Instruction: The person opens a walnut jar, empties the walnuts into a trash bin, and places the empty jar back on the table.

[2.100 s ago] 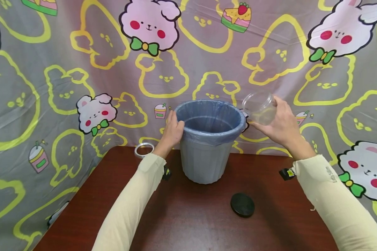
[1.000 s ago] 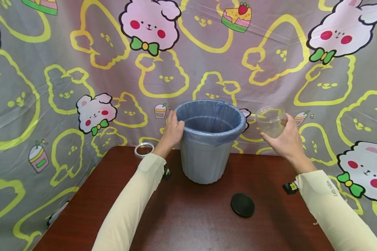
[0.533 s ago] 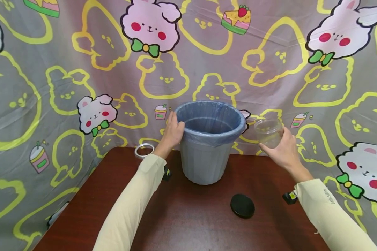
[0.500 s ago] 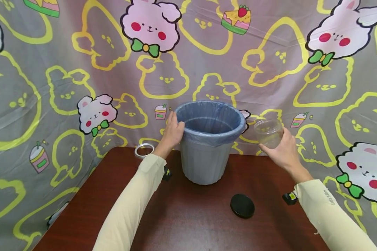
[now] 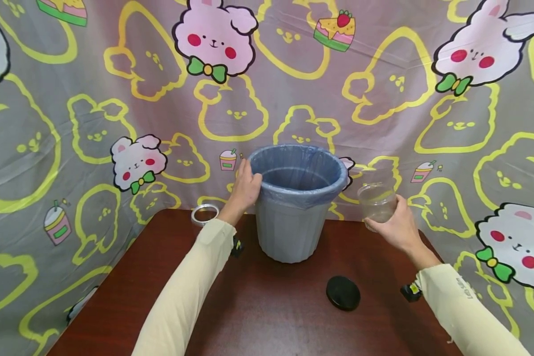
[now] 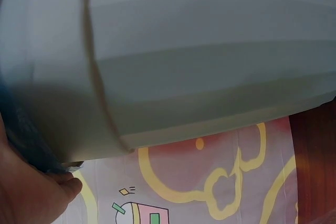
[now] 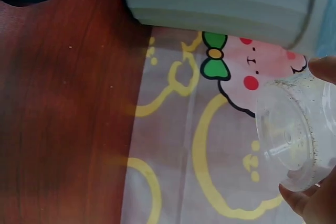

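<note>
A grey trash can (image 5: pixel 289 227) lined with a blue bag (image 5: pixel 300 198) stands at the back of the table. My left hand (image 5: pixel 244 188) grips its left rim, partly seen in the left wrist view with fingertips at the liner's edge. To the right of the can, my right hand (image 5: pixel 396 226) holds a clear plastic jar (image 5: pixel 377 202) upright and uncovered, thumb and fingers around its side. Brownish specks line the lower edge of that jar (image 7: pixel 294 135) in the right wrist view. No contents show clearly inside.
A round black lid (image 5: pixel 343 292) lies on the dark red-brown table (image 5: pixel 271 316), in front of the can. Another clear jar (image 5: pixel 204 213) with a silvery rim stands at the back left, partly behind the left forearm. A patterned curtain (image 5: pixel 160 99) hangs close behind the table.
My right hand has turned the tilted jar upright, drawn it slightly away from the trash can and lowered it towards the table. My left hand has stayed at the rim.
</note>
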{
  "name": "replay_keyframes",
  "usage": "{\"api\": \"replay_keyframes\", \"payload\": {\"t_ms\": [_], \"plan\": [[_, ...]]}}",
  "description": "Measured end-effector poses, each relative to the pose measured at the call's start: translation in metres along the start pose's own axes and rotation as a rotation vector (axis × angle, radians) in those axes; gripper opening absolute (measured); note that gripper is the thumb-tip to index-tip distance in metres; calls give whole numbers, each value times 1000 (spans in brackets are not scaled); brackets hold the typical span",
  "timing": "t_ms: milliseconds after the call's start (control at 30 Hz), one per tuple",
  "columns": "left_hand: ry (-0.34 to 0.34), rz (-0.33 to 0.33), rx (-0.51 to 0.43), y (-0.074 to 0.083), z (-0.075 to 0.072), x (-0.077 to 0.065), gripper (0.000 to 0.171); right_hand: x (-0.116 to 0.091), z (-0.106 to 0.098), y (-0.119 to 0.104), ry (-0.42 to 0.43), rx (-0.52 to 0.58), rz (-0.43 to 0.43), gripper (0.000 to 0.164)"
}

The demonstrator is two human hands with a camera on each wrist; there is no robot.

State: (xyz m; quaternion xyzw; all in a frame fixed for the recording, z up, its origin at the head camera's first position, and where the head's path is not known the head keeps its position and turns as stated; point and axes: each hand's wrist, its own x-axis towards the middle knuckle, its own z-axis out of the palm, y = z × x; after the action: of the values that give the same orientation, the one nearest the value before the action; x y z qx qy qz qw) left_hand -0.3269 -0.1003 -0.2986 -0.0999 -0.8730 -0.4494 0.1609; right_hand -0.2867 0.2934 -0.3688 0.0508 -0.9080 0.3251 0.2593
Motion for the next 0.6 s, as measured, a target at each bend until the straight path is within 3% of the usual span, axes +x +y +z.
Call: {"api": "replay_keyframes", "payload": {"t_ms": [600], "plan": [[7, 6, 4, 1, 0, -1, 68, -17, 12, 17, -115, 12, 99, 113]]}}
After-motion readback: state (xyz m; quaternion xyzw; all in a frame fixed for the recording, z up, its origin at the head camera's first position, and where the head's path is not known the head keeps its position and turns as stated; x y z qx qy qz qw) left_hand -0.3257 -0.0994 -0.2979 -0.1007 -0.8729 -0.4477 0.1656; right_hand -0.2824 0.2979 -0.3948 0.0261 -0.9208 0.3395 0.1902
